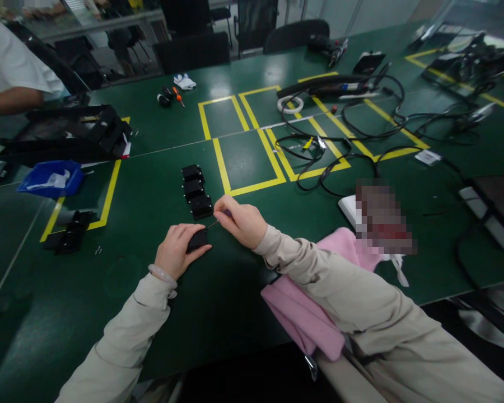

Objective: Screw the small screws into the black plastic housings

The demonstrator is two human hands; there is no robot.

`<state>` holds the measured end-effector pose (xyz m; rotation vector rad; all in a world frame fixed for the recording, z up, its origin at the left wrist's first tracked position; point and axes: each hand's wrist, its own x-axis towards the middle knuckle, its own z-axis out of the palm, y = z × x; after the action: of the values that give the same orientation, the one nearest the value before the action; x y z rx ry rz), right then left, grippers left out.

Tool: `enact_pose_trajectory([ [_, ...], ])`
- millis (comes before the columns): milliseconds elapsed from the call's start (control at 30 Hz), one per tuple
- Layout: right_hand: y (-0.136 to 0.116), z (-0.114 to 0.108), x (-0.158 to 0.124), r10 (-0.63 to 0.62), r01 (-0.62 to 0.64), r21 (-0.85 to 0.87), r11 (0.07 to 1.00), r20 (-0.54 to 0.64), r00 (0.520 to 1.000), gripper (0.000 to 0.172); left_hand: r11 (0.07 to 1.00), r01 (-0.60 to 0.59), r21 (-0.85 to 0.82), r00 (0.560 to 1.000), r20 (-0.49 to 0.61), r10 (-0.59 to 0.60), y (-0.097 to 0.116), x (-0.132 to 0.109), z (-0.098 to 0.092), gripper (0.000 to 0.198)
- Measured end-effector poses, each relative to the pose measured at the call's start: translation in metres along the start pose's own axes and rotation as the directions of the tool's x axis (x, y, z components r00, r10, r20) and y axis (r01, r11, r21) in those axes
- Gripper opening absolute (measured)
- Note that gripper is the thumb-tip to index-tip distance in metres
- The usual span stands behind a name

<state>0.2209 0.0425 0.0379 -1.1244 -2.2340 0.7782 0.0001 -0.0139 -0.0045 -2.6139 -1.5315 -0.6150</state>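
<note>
On the green table (231, 302), my left hand (178, 249) grips a small black block-shaped part (197, 240) between thumb and fingers. My right hand (243, 221) pinches a small screwdriver (212, 225), its handle mostly hidden in the fingers. The thin shaft points left, its tip at the upper right edge of the black part. Just beyond the hands, several similar black parts (196, 189) stand in a row, with small shiny screw-like spots at their sides.
Left lie more black parts (72, 232), tiny screws (98, 250), a blue bin (52, 179) and a black tray-like housing (71, 134). A person in a white sleeve (17, 56) is at far left. Black cables (327, 137) sprawl right; a pink cloth bag (302, 316) lies under my right arm.
</note>
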Motion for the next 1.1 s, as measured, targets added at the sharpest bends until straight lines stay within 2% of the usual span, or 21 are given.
enact_pose_trajectory([
  [1100, 0.01, -0.004, 0.004, -0.049, 0.05, 0.04, 0.998, -0.019, 0.999, 0.018, 0.999, 0.035, -0.031, 0.999, 0.031, -0.034, -0.003, 0.003, 0.0, 0.039],
])
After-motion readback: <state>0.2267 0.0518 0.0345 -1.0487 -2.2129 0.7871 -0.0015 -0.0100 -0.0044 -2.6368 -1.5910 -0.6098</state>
